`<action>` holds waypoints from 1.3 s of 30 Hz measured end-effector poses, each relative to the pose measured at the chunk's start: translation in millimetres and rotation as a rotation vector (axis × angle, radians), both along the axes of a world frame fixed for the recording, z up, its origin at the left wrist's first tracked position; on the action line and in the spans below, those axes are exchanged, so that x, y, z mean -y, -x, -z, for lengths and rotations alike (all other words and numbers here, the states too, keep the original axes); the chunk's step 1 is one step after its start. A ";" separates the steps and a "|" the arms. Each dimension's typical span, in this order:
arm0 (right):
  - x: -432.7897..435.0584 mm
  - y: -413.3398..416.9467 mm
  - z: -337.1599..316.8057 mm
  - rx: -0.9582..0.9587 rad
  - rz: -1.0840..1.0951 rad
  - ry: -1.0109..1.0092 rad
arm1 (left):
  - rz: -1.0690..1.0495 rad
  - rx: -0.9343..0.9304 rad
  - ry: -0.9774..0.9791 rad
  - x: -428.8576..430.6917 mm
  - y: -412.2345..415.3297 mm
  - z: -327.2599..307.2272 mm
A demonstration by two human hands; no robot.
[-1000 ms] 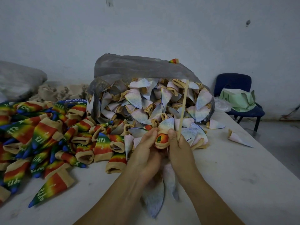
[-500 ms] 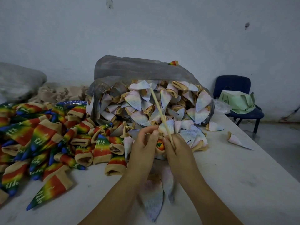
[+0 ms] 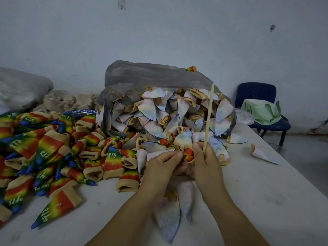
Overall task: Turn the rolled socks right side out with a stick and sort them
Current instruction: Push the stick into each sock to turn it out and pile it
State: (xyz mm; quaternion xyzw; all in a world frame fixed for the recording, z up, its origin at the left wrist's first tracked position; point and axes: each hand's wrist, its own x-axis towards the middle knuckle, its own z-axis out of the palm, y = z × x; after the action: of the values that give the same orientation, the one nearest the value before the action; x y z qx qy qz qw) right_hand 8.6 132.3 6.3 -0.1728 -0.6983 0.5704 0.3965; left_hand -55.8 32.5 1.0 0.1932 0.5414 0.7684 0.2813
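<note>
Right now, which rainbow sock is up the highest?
The little rainbow sock sitting on top of the grey plastic bag. The other rainbow socks lie lower, heaped on the table at the left.

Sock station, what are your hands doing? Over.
Left hand and right hand pinch one sock, rainbow showing. Right also holds stick nearly upright. Pale sock pile close behind.

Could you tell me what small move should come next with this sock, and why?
Probably the left hand should peel the cuff back over the sock: only a small rainbow patch shows between the hands, while the right hand holds the stick upright.
</note>
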 end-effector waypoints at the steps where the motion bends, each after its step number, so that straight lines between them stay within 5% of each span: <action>1: 0.2 -0.7 -0.8 -0.008 -0.006 0.003 | 0.058 0.112 -0.078 -0.1 -0.4 -0.5; 4: 1.5 -1.4 -0.5 -0.014 -0.021 0.015 | 0.161 0.347 -0.211 0.1 0.3 -3.4; 9: 5.4 2.7 3.7 0.027 -0.031 -0.074 | 0.240 0.455 -0.282 3.0 2.4 -7.8; 20: 0.5 2.7 9.1 0.076 0.047 -0.075 | 0.036 0.180 -0.207 -2.7 -1.9 -4.0; 25: 0.6 2.4 6.0 0.081 0.000 0.210 | 0.226 0.267 -0.191 0.1 -6.0 -8.3; 33: -3.5 2.1 -3.2 -0.122 -0.357 0.810 | 0.236 0.522 -0.277 0.6 -2.7 -11.3; 36: -0.5 1.0 -5.0 -0.120 -0.446 0.783 | 0.272 0.646 -0.385 2.7 -0.3 -12.9; 39: 2.8 -1.1 -6.2 -0.021 -0.398 0.588 | 0.198 0.416 -0.251 2.5 -2.0 -11.0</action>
State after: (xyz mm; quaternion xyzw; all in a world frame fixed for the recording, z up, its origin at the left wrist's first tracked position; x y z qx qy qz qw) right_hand 9.7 129.5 12.6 -0.1343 -0.5201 0.8148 0.2178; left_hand -53.8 30.0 12.0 0.1165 0.3510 0.8215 0.4340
